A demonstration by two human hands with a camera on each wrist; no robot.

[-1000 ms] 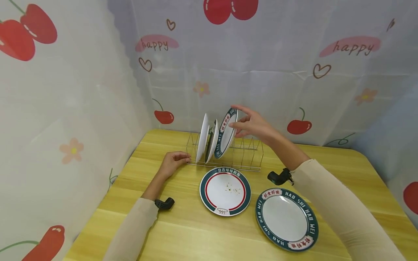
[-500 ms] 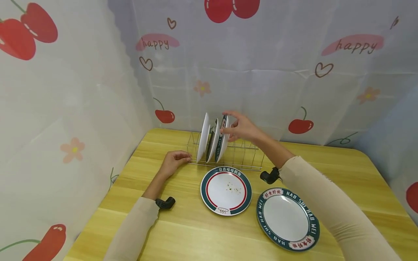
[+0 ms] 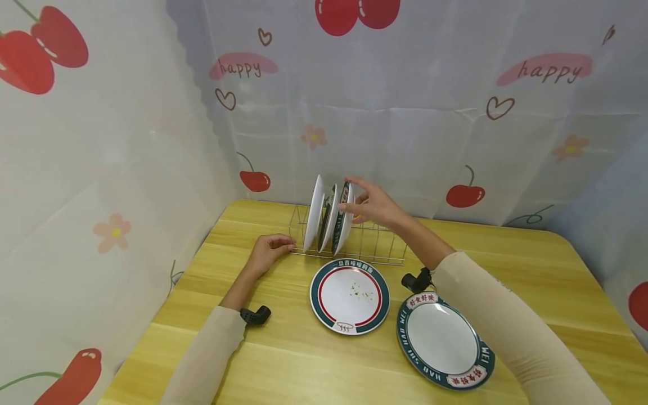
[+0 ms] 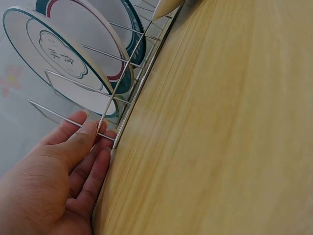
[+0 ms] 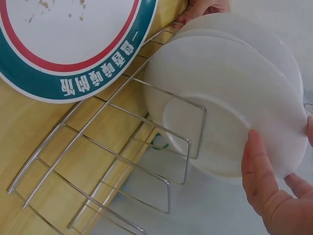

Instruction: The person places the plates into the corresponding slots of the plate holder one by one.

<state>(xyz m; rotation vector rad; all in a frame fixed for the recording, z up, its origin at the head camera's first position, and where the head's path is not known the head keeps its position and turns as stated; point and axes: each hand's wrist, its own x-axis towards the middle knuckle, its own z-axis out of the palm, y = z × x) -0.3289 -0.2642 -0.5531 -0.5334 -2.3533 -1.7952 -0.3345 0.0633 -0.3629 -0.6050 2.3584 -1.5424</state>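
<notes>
A wire dish rack (image 3: 377,247) stands at the back of the table, with three plates upright in its left part. My left hand (image 3: 269,254) pinches the rack's left end; the left wrist view has thumb and fingers around the wire (image 4: 105,136). My right hand (image 3: 377,205) grips the upper edge of the rightmost plate (image 3: 343,225), which has a green patterned rim and stands between the wires. In the right wrist view the fingers (image 5: 259,166) lie against this plate's white back (image 5: 215,88). To its left are a second plate (image 3: 330,219) and a white-backed plate (image 3: 314,216).
A green-rimmed plate with a red ring and small crumbs (image 3: 349,297) lies flat in front of the rack. Right of it lies another green-rimmed plate (image 3: 442,340), partly under the right forearm. A printed curtain (image 3: 405,140) hangs behind the table.
My right hand has moved left and slightly down with the plate, which went from tilted above the rack to nearly upright in it beside the others. The left hand has stayed put.
</notes>
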